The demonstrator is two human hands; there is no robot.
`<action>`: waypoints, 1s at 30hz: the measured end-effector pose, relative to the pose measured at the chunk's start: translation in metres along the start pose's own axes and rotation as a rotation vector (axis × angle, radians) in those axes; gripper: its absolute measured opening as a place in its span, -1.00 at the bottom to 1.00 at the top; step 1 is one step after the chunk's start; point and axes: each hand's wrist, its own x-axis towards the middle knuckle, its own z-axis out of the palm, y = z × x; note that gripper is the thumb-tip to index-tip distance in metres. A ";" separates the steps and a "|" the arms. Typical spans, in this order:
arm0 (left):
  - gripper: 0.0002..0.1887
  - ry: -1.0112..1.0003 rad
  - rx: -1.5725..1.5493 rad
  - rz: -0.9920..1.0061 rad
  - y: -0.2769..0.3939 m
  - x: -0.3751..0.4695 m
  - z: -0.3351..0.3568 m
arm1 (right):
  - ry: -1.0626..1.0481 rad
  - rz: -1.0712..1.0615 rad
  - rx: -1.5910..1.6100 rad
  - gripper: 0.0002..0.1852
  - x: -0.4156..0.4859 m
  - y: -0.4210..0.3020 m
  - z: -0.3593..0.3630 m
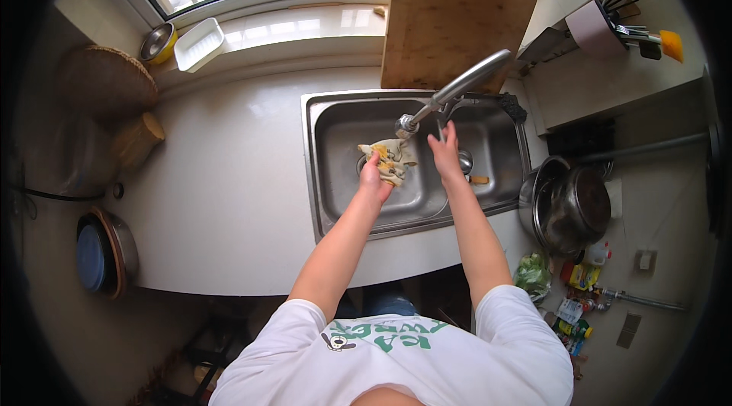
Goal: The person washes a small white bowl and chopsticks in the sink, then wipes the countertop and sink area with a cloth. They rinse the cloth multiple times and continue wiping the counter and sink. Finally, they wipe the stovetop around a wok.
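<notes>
My left hand [374, 182] grips a damp-looking, crumpled cream cloth [394, 159] with yellow patches, over the left basin [337, 120] of a stainless steel double sink. The cloth hangs just below the spout head of a curved metal faucet [472, 75]. Beside the faucet's base, my right hand [446, 155] reaches up with thumb and fingers apart around the slim faucet lever [441, 130]. Whether it touches the lever is unclear. In the right basin [486, 126] lie a round metal piece [465, 162] and a wooden-handled item [478, 179], partly hidden by my right wrist.
A large wooden cutting board [457, 11] stands behind the sink. Steel pots [577, 206] crowd its right side, and a dark scrubber [513, 107] sits at the corner. Stacked basins [106, 251] lean left of the white counter [223, 188]. A white tray [199, 44] rests on the windowsill.
</notes>
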 end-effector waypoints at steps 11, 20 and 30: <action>-0.50 0.063 -0.108 0.180 0.010 0.084 0.003 | 0.107 -0.391 -0.133 -0.57 0.044 -0.010 0.016; -0.40 0.077 -0.033 0.096 -0.004 0.091 0.023 | -0.526 0.682 1.055 -0.56 0.037 0.019 0.070; -0.51 -0.039 0.120 0.224 -0.019 0.097 -0.029 | -0.492 -0.004 0.104 -0.46 0.007 0.024 0.095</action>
